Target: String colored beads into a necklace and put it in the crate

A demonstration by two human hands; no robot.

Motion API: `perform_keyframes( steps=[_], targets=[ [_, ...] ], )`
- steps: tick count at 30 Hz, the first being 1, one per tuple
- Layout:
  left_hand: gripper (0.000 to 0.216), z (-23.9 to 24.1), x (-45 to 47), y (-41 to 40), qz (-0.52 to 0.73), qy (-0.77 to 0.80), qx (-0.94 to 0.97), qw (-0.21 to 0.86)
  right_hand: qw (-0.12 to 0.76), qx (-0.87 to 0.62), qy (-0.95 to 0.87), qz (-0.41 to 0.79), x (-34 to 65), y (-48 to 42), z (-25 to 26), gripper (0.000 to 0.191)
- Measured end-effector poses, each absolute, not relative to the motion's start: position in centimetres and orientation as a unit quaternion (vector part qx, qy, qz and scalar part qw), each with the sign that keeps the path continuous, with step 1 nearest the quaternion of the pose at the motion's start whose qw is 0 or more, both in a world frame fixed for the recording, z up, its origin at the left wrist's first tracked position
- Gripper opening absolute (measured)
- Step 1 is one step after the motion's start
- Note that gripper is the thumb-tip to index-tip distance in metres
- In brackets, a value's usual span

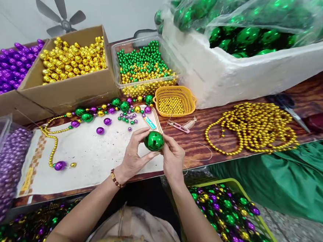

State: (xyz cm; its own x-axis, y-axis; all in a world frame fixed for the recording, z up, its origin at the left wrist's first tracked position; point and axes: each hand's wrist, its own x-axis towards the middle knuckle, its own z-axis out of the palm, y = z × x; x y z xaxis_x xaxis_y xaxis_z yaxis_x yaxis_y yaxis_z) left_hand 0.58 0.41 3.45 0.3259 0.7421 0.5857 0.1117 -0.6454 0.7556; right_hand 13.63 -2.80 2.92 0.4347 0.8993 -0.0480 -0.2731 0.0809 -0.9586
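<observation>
A large shiny green ball bead [154,141] is held up over the near edge of the white cloth [80,152]. My left hand [133,152] grips it from the left between thumb and fingers. At its right side my right hand [172,153] is closed in a pinch; thin thread [200,159] trails from there, and whatever the fingertips pinch is too small to name. Across the back of the cloth lies a strung row of green, purple and gold beads [124,106]. Loose purple beads [100,130] and a small bead cluster [126,118] rest on the cloth.
Boxes of purple beads [5,69] and gold beads [71,61] stand behind, beside a clear bin [147,83]. A yellow basket [191,100], pink snips [180,127], gold bead strands [256,129] and scissors [296,117] lie rightward. A foam box [246,74] stands back right.
</observation>
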Motion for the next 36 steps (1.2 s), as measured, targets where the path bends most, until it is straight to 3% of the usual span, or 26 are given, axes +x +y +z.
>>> perform_keyframes(
  steps=[7,16,23,31,36],
  targets=[
    [0.063,3.1,-0.4,-0.4,0.509,0.324,0.713,0.358,0.646,-0.527,-0.333,0.440,13.2,-3.2,2.8,0.019],
    [0.050,3.9,-1.6,0.6,0.518,0.331,0.654,0.442,0.634,-0.519,-0.331,0.468,13.0,-6.6,0.5,0.018],
    [0.046,5.1,-2.9,2.2,0.551,0.327,0.631,0.437,0.594,-0.530,-0.402,0.453,12.1,-10.1,-2.0,0.014],
    [0.037,7.3,-3.9,4.4,0.553,0.351,0.468,0.594,0.587,-0.519,-0.456,0.422,11.4,-10.3,-1.9,0.015],
    [0.037,8.2,-3.7,4.4,0.547,0.350,0.435,0.624,0.582,-0.517,-0.459,0.427,10.9,-10.1,-2.1,0.015]
  ],
)
